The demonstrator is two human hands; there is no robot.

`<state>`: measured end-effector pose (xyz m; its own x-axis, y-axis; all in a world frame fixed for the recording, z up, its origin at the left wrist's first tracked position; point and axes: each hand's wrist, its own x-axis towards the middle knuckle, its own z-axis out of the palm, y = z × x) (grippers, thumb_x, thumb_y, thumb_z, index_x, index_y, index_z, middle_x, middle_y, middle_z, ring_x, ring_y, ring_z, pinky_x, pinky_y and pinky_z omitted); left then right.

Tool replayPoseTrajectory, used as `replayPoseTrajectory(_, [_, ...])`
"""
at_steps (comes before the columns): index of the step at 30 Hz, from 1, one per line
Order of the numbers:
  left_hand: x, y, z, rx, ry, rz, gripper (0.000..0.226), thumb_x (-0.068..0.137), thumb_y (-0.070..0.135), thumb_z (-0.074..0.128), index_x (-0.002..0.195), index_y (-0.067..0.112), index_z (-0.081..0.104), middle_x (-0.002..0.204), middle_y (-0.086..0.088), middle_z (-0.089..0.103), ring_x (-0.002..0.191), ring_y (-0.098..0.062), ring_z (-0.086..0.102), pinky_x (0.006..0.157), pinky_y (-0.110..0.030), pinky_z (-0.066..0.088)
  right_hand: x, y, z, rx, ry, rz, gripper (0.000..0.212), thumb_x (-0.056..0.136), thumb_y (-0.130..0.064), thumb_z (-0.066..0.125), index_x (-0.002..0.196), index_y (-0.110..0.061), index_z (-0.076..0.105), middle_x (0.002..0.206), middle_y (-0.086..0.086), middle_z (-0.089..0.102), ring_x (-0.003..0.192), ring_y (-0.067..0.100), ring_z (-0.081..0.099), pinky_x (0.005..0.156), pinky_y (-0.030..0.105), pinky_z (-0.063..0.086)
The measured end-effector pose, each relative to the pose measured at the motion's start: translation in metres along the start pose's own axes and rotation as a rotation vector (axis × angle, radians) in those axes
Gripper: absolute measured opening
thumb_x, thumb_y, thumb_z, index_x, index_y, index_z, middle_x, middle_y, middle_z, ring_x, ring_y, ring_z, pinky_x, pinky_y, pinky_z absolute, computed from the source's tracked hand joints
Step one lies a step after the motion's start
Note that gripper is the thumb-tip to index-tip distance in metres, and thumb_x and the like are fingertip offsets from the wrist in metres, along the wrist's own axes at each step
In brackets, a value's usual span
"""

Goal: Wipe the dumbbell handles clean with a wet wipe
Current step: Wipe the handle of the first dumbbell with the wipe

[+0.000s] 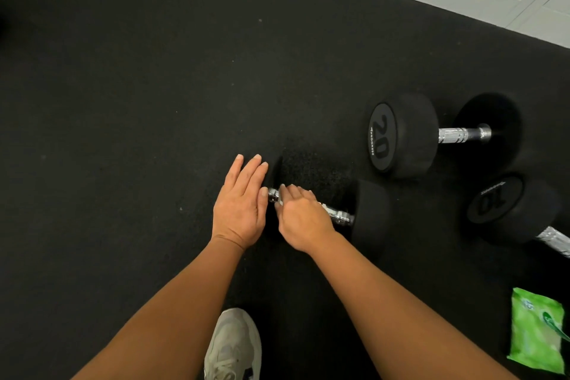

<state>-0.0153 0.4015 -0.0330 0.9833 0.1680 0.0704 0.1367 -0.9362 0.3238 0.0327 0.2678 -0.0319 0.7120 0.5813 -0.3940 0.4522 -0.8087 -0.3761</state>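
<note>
On floor, centre: near dumbbell point(370, 213) lies on its side, handle point(339, 216) running between both hands.
Left hand point(240, 207): flat, fingers straight, against dumbbell's left end.
Right hand point(303, 219): curled over handle; wipe underneath, cannot tell.
Right side: 20 dumbbell point(401, 136), 10 dumbbell point(509, 207), green wipes pack point(536, 330).
Bottom edge: shoe point(234, 345).

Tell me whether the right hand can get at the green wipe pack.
Probably yes: the wipe pack lies on the floor to that side, nothing between them. The right hand grips the near dumbbell handle, so it must let go first.
</note>
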Motion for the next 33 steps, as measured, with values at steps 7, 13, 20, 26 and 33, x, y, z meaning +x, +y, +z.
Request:
replayPoseTrajectory(7, [0.004,0.002,-0.002,-0.004,-0.013,0.002,0.052,0.100,0.032,0.020,0.139,0.007,0.043,0.147,-0.008,0.040,0.143,-0.028,0.023,0.116,-0.041,0.023,0.020,0.007,-0.021,0.180,-0.143,0.045,0.031,0.099,-0.027,0.038,0.121,-0.013,0.055,0.116,0.009,0.062,0.104,0.029,0.059,0.088,0.043,0.048])
replayPoseTrajectory(13, [0.008,0.003,-0.003,-0.001,-0.005,0.001,0.051,0.100,0.031,0.021,0.138,0.006,0.045,0.146,-0.009,0.042,0.142,-0.028,0.025,0.116,-0.039,0.022,0.007,-0.001,-0.004,0.004,0.029,0.137,0.037,0.098,-0.027,0.038,0.128,-0.008,0.049,0.123,0.011,0.056,0.112,0.029,0.051,0.101,0.039,0.038])
replayPoseTrajectory(20, [0.017,0.007,-0.004,-0.019,0.002,-0.017,0.053,0.100,0.033,0.020,0.136,0.007,0.048,0.144,-0.007,0.045,0.140,-0.027,0.028,0.114,-0.043,0.029,0.014,0.010,-0.003,0.050,0.016,-0.040,0.051,0.101,-0.026,0.036,0.147,-0.008,0.026,0.151,0.010,0.034,0.141,0.025,0.026,0.117,0.038,0.019])
replayPoseTrajectory(26, [0.030,0.009,-0.004,-0.034,0.001,-0.037,0.055,0.099,0.036,0.017,0.135,0.011,0.049,0.144,-0.004,0.046,0.140,-0.024,0.029,0.112,-0.042,0.032,-0.011,0.008,0.021,-0.015,0.181,0.038,0.057,0.102,-0.027,0.029,0.151,-0.007,0.006,0.159,0.012,0.004,0.146,0.029,-0.006,0.118,0.041,-0.005])
replayPoseTrajectory(33, [0.041,0.011,-0.005,-0.036,-0.025,-0.068,0.059,0.097,0.040,0.012,0.138,0.015,0.046,0.147,0.002,0.042,0.142,-0.020,0.025,0.112,-0.037,0.032,-0.006,0.025,0.032,-0.239,0.155,-0.141,0.062,0.098,-0.025,0.041,0.149,-0.009,0.010,0.158,0.009,0.001,0.144,0.030,-0.009,0.117,0.046,0.000])
